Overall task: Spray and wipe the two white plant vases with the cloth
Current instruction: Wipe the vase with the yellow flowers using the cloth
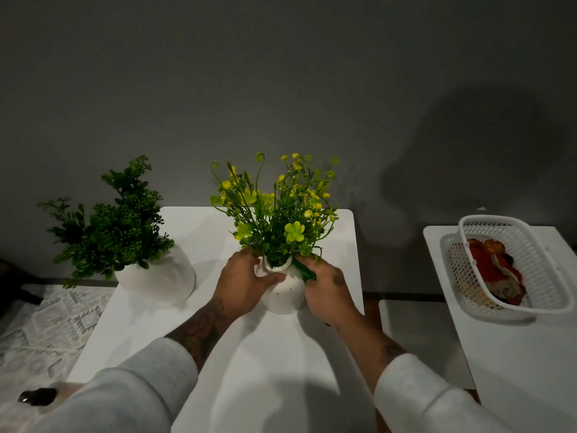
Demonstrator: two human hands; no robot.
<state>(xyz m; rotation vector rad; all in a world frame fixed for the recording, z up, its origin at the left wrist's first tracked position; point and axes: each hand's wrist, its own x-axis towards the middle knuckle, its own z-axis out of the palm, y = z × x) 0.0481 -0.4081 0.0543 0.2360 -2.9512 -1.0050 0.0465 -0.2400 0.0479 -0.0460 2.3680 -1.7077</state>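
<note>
A small white vase [285, 296] with yellow-green flowers [278, 207] stands upright at the middle of the white table [265, 354]. My left hand [242, 285] wraps the vase's neck and left side. My right hand [327, 289] presses against its right side, fingers by a dark green leaf at the rim. A second, wider white vase [159, 281] with a dark green plant [115, 226] sits at the table's left edge, untouched. A red and orange cloth [493, 271] lies in a basket on the right. No spray bottle shows.
The white mesh basket [468, 220] rests on a second white table [530, 354] to the right, across a gap. A grey wall stands close behind. A patterned rug [46, 323] lies at left, with a small dark object [37, 396] at lower left.
</note>
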